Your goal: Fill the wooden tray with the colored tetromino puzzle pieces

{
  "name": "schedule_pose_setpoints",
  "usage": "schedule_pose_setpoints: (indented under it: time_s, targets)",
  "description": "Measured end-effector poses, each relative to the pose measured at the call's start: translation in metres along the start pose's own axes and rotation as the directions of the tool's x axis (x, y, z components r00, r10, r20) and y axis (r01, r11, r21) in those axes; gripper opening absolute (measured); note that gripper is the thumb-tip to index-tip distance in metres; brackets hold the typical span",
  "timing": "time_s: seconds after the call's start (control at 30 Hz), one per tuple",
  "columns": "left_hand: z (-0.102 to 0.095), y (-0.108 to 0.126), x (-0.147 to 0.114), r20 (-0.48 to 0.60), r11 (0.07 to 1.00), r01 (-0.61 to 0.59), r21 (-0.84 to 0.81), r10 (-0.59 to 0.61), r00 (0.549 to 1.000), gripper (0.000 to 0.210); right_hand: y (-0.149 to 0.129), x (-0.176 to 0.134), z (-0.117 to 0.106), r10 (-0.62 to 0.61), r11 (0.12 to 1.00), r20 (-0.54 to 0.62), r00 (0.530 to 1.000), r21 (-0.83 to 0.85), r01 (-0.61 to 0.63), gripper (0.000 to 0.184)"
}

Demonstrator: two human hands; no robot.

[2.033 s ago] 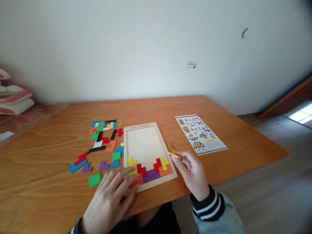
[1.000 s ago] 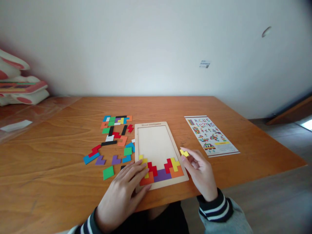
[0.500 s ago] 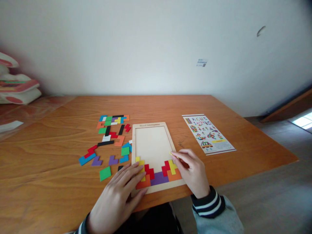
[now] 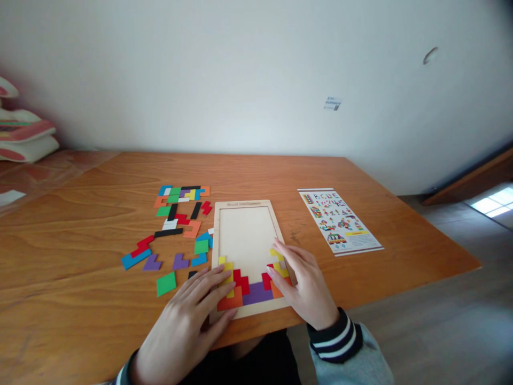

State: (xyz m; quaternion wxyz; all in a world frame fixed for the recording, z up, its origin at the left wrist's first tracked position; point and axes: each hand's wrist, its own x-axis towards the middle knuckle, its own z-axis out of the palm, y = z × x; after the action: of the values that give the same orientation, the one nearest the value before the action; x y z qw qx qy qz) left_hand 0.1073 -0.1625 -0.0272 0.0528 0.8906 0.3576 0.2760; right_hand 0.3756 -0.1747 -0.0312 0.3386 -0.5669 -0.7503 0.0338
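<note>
The wooden puzzle tray (image 4: 245,203) lies before me, with yellow, red, orange and purple pieces along its near end. My left hand (image 4: 190,307) rests open over the tray's lower left corner, fingertips on the yellow pieces (image 4: 228,271) there. Over the lower right side is my right hand (image 4: 306,280), its thumb and fingers spread apart. Beneath and between them, a yellow puzzle piece (image 4: 273,252) lies partly covered. The red piece (image 4: 265,280) beside the thumb and the purple piece (image 4: 257,293) at the bottom middle are flat in the tray.
Loose coloured pieces lie left of the tray, among them a green square (image 4: 166,284) and a purple piece (image 4: 152,262). A printed pattern sheet (image 4: 340,222) is on the right. The wooden table (image 4: 417,251) meets a white wall. A white and pink object (image 4: 28,136) stands far left.
My right hand has lowered the yellow piece from a pinch above the tray onto its right side, and the fingers have spread. The left hand stays on the tray. The view has shifted slightly.
</note>
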Motion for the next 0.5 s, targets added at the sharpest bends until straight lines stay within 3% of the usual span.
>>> schedule_pose_setpoints:
  time_s: [0.13, 0.23, 0.33, 0.5]
  targets:
    - [-0.0003, 0.0003, -0.0002, -0.017, 1.000, 0.007, -0.015, -0.007, 1.000, 0.029, -0.0010, -0.0006, 0.0022, 0.005, 1.000, -0.104, 0.995, -0.001, -0.005, 0.054]
    - [0.0003, -0.0002, -0.0016, -0.001, 1.000, 0.013, -0.013, -0.013, 1.000, 0.031, -0.0026, -0.0007, 0.0023, -0.021, 1.000, -0.133, 0.991, -0.010, 0.020, 0.042]
    - [0.0010, -0.0005, -0.0026, 0.006, 1.000, 0.019, -0.016, -0.019, 1.000, 0.031, -0.0038, -0.0012, 0.0010, -0.001, 1.000, -0.110, 0.994, -0.029, -0.002, 0.032]
    - [0.0002, 0.0014, -0.0016, 0.008, 0.999, 0.027, -0.040, -0.027, 1.000, 0.028, -0.0024, -0.0023, 0.0002, -0.057, 0.998, -0.013, 0.998, -0.029, 0.057, 0.046]
